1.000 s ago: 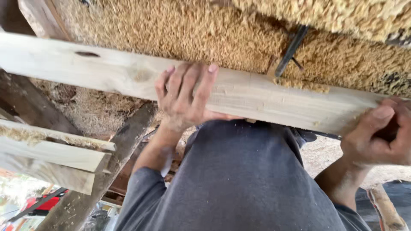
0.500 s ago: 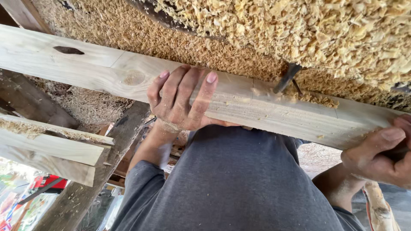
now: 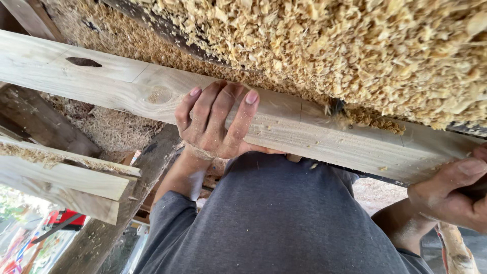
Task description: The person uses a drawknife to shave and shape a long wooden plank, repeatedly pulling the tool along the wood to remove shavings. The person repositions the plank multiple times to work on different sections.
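The left hand point(image 3: 215, 122) lies spread over a long pale plank point(image 3: 284, 127), fingers flat across its broad face and thumb tucked under the near edge, so the grip clasps the plank loosely. The right hand point(image 3: 454, 195) clenches the plank's far end, thumb on top. Just beyond both grips, a heap of wood shavings point(image 3: 355, 56) lies against the plank's far edge. Below the left grip is the person's grey shirt point(image 3: 274, 223); off to its outer side lie shorter stacked boards point(image 3: 66, 180).
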